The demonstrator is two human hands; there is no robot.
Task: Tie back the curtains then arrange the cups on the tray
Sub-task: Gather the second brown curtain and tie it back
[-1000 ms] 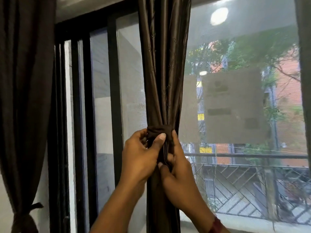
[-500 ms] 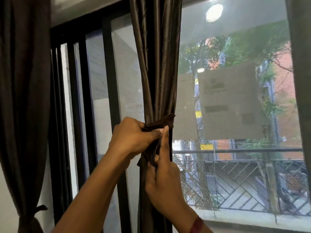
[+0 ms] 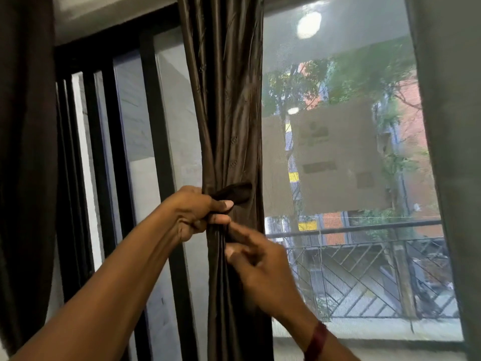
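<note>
Right now the middle curtain (image 3: pixel 229 113), dark brown & shiny, hangs gathered into a narrow bunch in front of the black window frame (image 3: pixel 156 126), approx. at the centre of the view. A tie band (image 3: pixel 235 195) of the same dark fabric lies across the bunch abt halfway down. Its loose end sticks out to the right, tilted slightly up.

L hand (image 3: pixel 195 214) comes in from the left side w/ fingers curled and grips the band's near end against the bunch, thumb on top. R hand (image 3: pixel 260 264) is just below it, in front of the curtain, and blurred. Its forefinger points up-left at the fabric under the L thumb, and the other fingers are loosely bent. Can't tell whether it pinches any cloth. A dark red wristband (image 3: pixel 316 342) sits on the R wrist.

At the left edge of the view hangs a second dark curtain (image 3: pixel 26 152). At the right edge is a strip of a third curtain (image 3: pixel 447 152), greyish in the light. Btw the middle & right curtains the pane shows a brown cardboard sheet (image 3: pixel 338 157). A balcony railing (image 3: pixel 351 229) runs below it, w/ trees & reddish buildings beyond. A round lamp reflection (image 3: pixel 308 24) sits near the top of the glass.
</note>
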